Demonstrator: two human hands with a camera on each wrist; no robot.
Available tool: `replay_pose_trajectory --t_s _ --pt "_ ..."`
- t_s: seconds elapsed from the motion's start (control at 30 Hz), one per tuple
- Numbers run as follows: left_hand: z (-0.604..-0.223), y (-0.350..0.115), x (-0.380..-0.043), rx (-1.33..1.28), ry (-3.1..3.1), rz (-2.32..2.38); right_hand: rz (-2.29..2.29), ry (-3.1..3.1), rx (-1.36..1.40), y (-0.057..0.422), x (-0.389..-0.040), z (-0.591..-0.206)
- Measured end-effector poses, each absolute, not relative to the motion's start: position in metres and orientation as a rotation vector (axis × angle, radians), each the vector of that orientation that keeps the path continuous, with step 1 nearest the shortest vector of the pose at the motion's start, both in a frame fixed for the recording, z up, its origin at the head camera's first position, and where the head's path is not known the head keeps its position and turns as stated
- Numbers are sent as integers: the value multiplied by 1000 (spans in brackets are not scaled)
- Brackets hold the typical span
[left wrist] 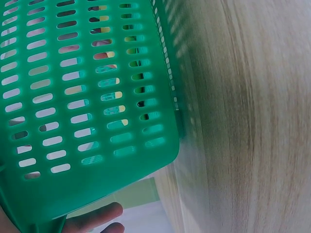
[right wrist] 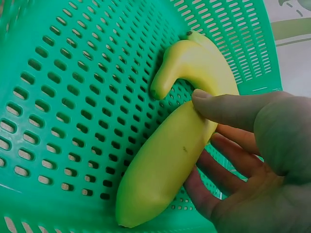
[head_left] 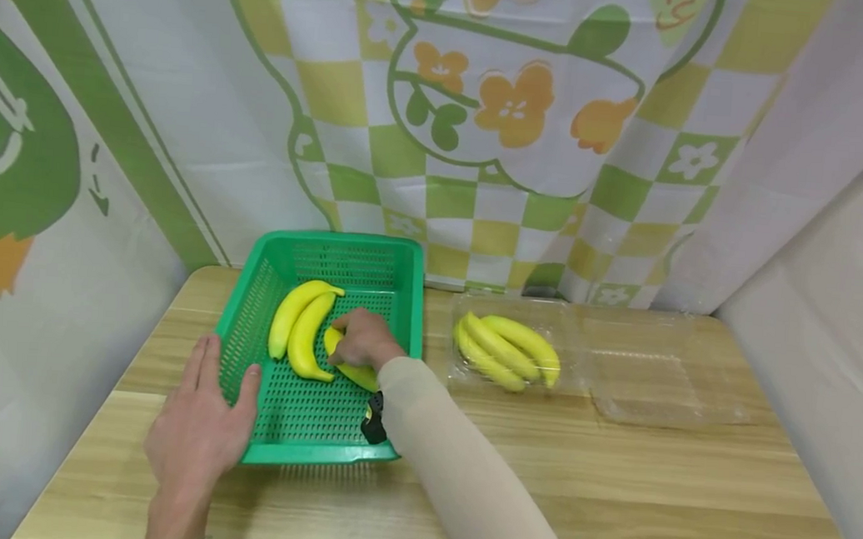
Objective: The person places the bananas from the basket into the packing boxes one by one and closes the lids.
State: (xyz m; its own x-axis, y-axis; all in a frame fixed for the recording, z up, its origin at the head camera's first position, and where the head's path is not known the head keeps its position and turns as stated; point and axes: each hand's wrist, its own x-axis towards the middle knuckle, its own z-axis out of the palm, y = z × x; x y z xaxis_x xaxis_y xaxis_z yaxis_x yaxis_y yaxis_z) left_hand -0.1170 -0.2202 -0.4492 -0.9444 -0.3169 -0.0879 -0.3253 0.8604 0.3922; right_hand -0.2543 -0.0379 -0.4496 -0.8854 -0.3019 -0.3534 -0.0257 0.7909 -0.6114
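Inside a green plastic basket (head_left: 321, 458), my right hand (head_left: 365, 337) holds a yellow banana (head_left: 359, 375). The right wrist view shows the thumb on top of this banana (right wrist: 158, 165) and the fingers beneath it. Two more bananas (head_left: 311, 336) lie side by side on the left of the basket floor; one curved banana (right wrist: 209, 60) appears behind the held one. My left hand (head_left: 198, 429) grips the basket's left rim, thumb over the inside and fingers along the outside. In the left wrist view, its fingertips (left wrist: 114, 209) show past the slotted wall (left wrist: 73, 97).
Right of the basket, a clear plastic clamshell box (head_left: 567, 371) lies opened flat, its lid half to the right. Several bananas (head_left: 504, 350) sit in its left half. A wooden table (head_left: 633, 501) bears everything, with a patterned curtain (head_left: 498, 182) along its back edge.
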Motion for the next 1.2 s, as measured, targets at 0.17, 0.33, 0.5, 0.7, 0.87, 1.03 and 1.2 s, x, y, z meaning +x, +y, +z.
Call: replay_pose_trajectory --t_s 0.17,0.33,0.5,0.7,0.87,1.03,1.2 --pt "-450 -221 -117 -526 3008 644 -858 2522 -256 -38 -254 -450" --pt "-451 -222 -117 -520 3008 632 -885 2508 -248 -38 -255 -451" --pt "-451 -221 -117 -523 3008 624 -987 2472 -209 -36 -256 -450" --pt "-450 -221 -117 -530 3010 631 -1095 2483 -149 -37 -260 -449" --pt "-449 -220 -117 -544 3009 635 -1182 2467 -122 -37 -262 -448" --pt "-448 -220 -117 -548 3007 634 -1263 2456 -108 -35 -262 -446" --pt "-449 -220 -117 -546 3010 624 -1362 2443 -114 -33 -262 -445"
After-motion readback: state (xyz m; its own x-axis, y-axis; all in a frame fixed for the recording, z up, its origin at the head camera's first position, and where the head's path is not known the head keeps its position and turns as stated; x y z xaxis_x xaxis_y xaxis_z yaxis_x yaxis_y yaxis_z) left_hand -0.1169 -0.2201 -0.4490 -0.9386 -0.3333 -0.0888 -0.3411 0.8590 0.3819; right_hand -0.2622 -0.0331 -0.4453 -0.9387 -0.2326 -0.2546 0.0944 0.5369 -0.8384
